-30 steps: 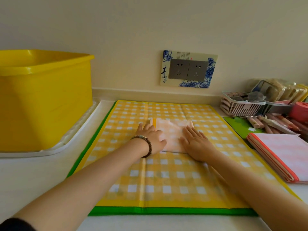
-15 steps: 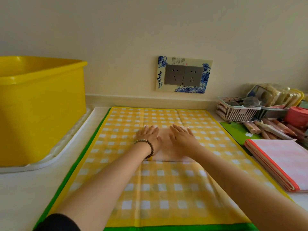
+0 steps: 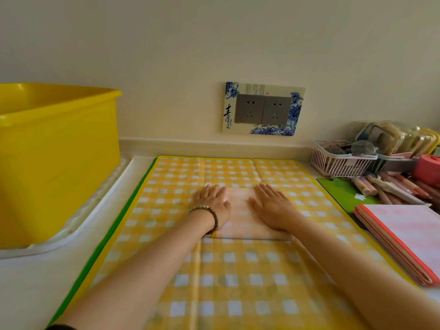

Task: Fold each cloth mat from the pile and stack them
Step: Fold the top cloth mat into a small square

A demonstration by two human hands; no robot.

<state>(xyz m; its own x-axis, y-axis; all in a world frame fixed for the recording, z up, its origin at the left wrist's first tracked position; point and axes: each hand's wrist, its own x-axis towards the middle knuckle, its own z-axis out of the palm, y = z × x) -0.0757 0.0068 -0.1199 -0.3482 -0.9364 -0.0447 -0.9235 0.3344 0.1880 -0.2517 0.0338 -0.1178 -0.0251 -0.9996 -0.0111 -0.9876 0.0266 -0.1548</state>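
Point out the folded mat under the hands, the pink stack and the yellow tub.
folded mat (image 3: 240, 210), head view, bare middle of its top.
pink stack (image 3: 412, 232), head view, top face of the uppermost mat.
yellow tub (image 3: 57, 167), head view, side wall.

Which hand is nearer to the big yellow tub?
Left. The left hand presses the folded mat on the side toward the yellow tub; the right hand presses the same mat, farther from the tub.

Off frame: left part of yellow tub (image 3: 59, 163), right part of pink folded stack (image 3: 404, 234).
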